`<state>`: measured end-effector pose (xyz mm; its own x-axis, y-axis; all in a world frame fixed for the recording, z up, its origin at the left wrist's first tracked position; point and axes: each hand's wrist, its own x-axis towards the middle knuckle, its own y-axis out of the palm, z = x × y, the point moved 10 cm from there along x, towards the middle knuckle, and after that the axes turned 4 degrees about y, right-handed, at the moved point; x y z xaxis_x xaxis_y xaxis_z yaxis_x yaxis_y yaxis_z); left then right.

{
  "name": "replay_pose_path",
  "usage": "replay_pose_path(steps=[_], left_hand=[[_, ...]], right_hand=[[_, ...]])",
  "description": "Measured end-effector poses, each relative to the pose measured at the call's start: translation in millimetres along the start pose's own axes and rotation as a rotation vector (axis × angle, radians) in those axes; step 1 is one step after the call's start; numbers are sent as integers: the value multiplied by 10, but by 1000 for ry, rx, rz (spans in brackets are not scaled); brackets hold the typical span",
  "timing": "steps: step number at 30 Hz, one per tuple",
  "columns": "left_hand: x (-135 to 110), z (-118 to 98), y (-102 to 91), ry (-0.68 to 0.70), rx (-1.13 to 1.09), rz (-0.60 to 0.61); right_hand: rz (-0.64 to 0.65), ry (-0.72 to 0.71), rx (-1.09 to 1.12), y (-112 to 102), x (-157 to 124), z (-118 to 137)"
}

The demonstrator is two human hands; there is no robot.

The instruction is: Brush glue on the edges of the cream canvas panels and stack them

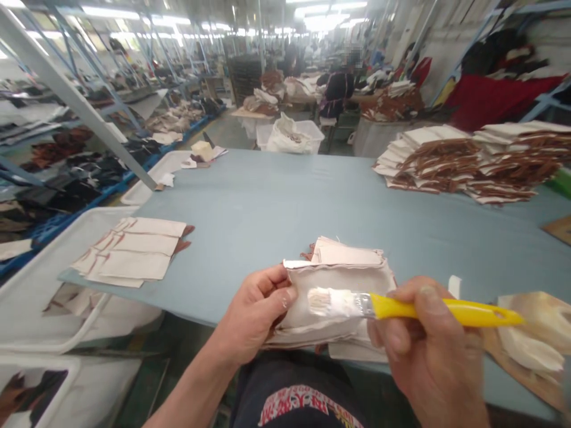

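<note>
My right hand (430, 351) grips a paintbrush (401, 306) by its yellow handle. White paste coats its bristles, which are over the pale inner face of a fabric piece (339, 279) with raised, stitched edges. At the left edge of this piece, my left hand (259, 309) pinches it between thumb and fingers, and white specks show on the thumb. Further fabric pieces (350, 252) lie just behind it on the blue-grey table (285, 202). Whether the bristles touch the cloth cannot be made out.
Flat cream pieces (138, 249) overlap at the table's left. Tall stacks of cream and brown pieces (473, 154) stand at the back right. A paste-smeared container (530, 333) is at the right. White bins (40, 327) line the left side. A person (336, 89) is in the background.
</note>
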<state>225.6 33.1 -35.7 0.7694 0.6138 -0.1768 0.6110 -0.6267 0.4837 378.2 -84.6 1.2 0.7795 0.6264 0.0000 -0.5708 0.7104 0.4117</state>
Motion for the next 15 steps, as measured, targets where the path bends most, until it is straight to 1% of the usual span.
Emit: replay_pose_path(steps=[4, 8, 11, 15], left_hand=[[9, 18, 93, 6, 51, 27], [14, 55, 118, 18, 102, 42], [13, 96, 160, -13, 71, 73], [18, 113, 220, -46, 20, 85]], right_hand=[[3, -59, -35, 84, -12, 3], [5, -137, -126, 129, -15, 49], [-19, -193, -141, 66, -26, 140], [-14, -227, -88, -67, -77, 241]])
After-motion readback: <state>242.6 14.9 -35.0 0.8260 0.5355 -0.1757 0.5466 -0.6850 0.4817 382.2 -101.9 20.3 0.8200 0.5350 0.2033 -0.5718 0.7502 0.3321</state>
